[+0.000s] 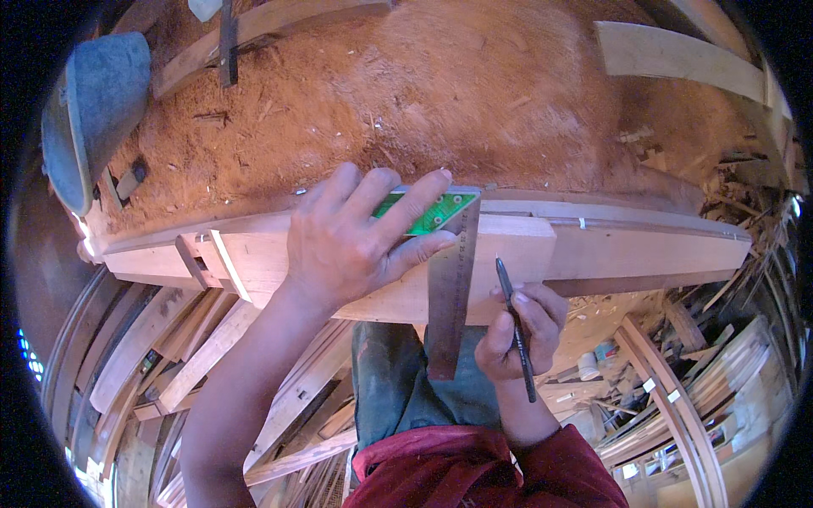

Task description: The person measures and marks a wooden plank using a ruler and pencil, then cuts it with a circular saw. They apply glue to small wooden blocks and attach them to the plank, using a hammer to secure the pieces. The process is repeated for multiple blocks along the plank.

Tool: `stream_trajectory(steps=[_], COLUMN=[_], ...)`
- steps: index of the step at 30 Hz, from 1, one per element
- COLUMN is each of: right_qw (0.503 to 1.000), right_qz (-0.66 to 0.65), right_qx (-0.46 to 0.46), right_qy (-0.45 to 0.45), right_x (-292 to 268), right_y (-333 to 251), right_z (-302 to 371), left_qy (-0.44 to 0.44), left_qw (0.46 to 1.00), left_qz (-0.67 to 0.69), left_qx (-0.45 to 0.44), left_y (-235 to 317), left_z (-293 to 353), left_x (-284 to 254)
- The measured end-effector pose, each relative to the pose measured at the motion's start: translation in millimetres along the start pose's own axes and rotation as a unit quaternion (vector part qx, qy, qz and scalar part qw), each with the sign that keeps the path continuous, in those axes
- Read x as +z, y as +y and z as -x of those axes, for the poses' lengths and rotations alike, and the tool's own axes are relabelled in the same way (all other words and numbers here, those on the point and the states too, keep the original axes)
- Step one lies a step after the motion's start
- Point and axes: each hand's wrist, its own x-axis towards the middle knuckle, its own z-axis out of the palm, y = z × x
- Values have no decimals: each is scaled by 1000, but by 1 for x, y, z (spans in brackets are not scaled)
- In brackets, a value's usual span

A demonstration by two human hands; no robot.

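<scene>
My left hand presses down on the green stock of a try square, holding it against a pale wooden board that lies across a workbench. The square's steel blade runs down over the board's near edge toward me. My right hand grips a dark pencil just right of the blade, its tip pointing up at the board's face close to the blade's edge.
Reddish sawdust covers the bench behind the board. A grey metal basin sits at the far left. Curved wooden pieces and offcuts lie on the floor at right, and stacked planks at left. Another plank lies at the upper right.
</scene>
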Motion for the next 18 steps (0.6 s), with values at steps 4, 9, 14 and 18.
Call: stream_trajectory(steps=[4, 9, 14, 18], right_qw=[998, 998, 944, 944], right_qz=[37, -2, -319, -245], right_qx=[-35, -59, 24, 3], right_qy=[-37, 15, 87, 222], right_x=[1, 0, -16, -64], right_y=[-2, 6, 12, -20], right_z=[-5, -2, 5, 9], left_qy=[7, 24, 209, 405], left_qw=[1000, 999, 975, 869], left_qz=[-5, -5, 69, 286], left_qx=[7, 21, 14, 10], left_y=[-1, -1, -17, -30], left_z=[1, 3, 22, 39], left_x=[1, 6, 19, 25])
